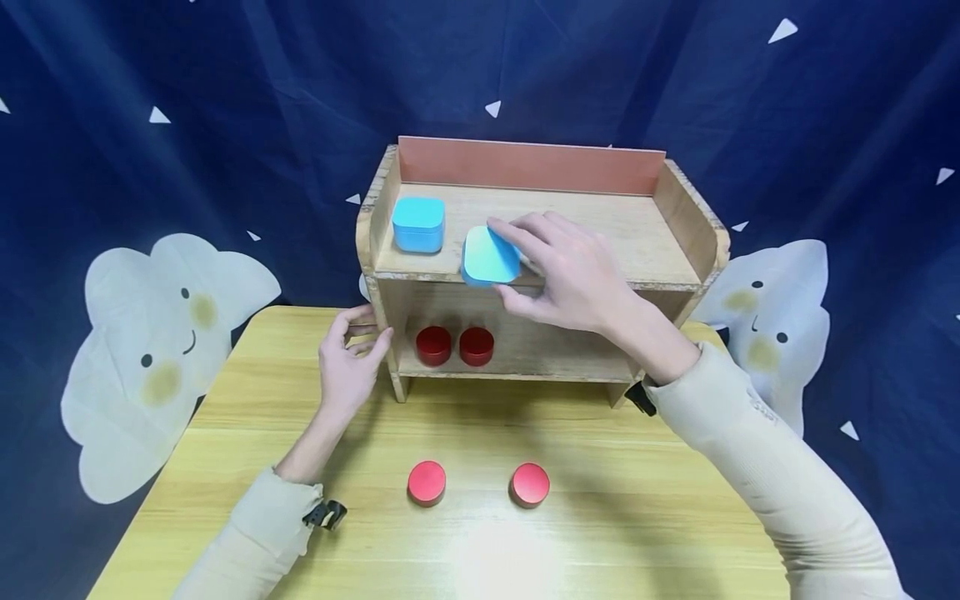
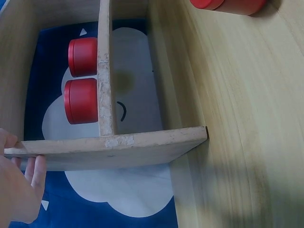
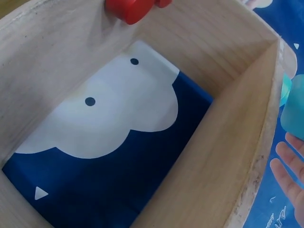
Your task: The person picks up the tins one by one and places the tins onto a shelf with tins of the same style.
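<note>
Partly hidden blue box [image 1: 491, 257] in right hand [image 1: 570, 275], tilted, shelf [image 1: 645, 242] edge

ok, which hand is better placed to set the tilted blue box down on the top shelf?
Right. The right hand already grips the tilted blue box at the front edge of the top shelf, beside the other blue box. The left hand rests against the shelf unit's left side panel, probably steadying it.
</note>
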A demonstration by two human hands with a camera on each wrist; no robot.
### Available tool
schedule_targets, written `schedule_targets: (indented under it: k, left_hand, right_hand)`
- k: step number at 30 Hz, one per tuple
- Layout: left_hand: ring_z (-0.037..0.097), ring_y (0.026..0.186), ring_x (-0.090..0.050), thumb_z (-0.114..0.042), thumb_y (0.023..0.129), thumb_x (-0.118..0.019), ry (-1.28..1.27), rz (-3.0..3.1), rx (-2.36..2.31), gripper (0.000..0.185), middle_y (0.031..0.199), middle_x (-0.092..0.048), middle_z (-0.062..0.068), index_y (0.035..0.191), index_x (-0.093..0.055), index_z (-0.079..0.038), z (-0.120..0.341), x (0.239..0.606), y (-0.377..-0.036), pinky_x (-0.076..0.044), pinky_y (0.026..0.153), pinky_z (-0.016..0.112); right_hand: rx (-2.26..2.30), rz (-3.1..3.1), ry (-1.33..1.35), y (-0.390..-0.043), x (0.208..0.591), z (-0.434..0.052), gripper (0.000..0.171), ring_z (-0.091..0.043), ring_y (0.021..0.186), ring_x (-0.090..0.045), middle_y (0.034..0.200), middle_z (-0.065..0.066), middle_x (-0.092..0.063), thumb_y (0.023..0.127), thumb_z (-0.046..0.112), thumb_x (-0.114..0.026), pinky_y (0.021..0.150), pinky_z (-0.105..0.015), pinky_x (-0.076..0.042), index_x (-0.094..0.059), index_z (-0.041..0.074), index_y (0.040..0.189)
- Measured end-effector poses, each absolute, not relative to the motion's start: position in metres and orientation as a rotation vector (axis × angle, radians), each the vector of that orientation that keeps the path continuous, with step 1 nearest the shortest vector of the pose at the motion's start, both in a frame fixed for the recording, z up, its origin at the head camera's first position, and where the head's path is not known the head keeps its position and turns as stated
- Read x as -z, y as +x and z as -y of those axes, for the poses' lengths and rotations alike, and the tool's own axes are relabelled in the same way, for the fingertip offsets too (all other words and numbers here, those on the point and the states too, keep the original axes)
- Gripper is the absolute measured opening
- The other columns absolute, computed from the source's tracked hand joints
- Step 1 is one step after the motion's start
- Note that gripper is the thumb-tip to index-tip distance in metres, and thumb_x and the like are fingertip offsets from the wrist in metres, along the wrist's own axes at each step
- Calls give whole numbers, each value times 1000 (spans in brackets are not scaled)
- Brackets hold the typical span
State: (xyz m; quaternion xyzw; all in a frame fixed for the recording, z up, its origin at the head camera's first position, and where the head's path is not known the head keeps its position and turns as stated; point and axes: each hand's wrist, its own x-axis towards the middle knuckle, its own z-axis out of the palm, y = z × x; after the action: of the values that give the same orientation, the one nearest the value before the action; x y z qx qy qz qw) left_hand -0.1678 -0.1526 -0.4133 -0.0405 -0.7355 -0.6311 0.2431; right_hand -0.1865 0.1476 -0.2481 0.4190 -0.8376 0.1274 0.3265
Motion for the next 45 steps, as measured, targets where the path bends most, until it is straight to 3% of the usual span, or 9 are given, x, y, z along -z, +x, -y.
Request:
schedule_targets:
  k: [3, 6, 13, 16, 23, 25, 34, 45]
  left_hand:
    - [6, 97, -66, 6, 91, -75, -101, 2012, 1723, 37, 115, -69, 13, 127, -65, 6, 152, 413, -167, -62, 82, 14]
    - [5, 98, -66, 5, 91, -75, -93, 2013, 1725, 37, 115, -69, 12, 127, -65, 6, 151, 412, -167, -62, 83, 14]
    - [-1, 96, -65, 6, 91, -75, -95, 2015, 1732, 38, 111, -66, -7, 128, -64, 7, 152, 413, -167, -61, 82, 12]
    - [0, 96, -66, 6, 91, -75, -101, 2012, 1729, 39, 110, -65, -10, 128, -64, 6, 152, 413, -167, -62, 83, 13]
    - [-1, 96, -65, 6, 91, -75, -100, 2003, 1723, 37, 116, -69, 12, 127, -64, 6, 151, 413, -167, -61, 82, 11]
    - [-1, 96, -65, 6, 91, -75, -101, 2003, 1721, 37, 116, -69, 13, 127, -65, 6, 151, 413, -167, -60, 82, 10]
    - [0, 96, -66, 8, 90, -74, -117, 1981, 1742, 39, 108, -65, -20, 128, -64, 7, 151, 415, -167, -61, 81, 11]
    - [0, 96, -65, 7, 91, -74, -100, 1992, 1736, 39, 108, -64, -20, 128, -65, 5, 151, 416, -168, -61, 82, 11]
  right_hand:
    - [-323, 2198, 1088, -189, 248, -147, 64, -29, 99, -68, 122, -14, -72, 87, 38, -72, 67, -41, -60, -64, 9, 143]
    - [-323, 2208, 1077, -192, 249, -147, 63, -29, 99, -68, 123, -14, -72, 87, 37, -72, 64, -40, -59, -64, 9, 144]
    - [-362, 2225, 1069, -197, 252, -146, 64, -30, 102, -67, 123, -14, -72, 88, 40, -71, 67, -42, -59, -64, 8, 144]
    - [-378, 2233, 1068, -201, 252, -144, 64, -30, 104, -67, 123, -14, -72, 89, 42, -69, 67, -43, -59, -65, 9, 143]
    - [-387, 2293, 1043, -207, 251, -141, 63, -29, 107, -67, 125, -14, -71, 89, 44, -66, 69, -46, -60, -65, 11, 143]
    - [-383, 2311, 1033, -207, 250, -141, 63, -28, 107, -67, 126, -13, -71, 90, 44, -64, 69, -46, -60, -65, 12, 144]
    - [-358, 2379, 1007, -211, 250, -141, 63, -27, 112, -67, 130, -11, -70, 94, 48, -62, 73, -47, -61, -62, 14, 147]
    - [-307, 2425, 1017, -215, 245, -140, 59, -28, 116, -68, 133, -11, -70, 97, 46, -59, 76, -47, -62, -63, 14, 145]
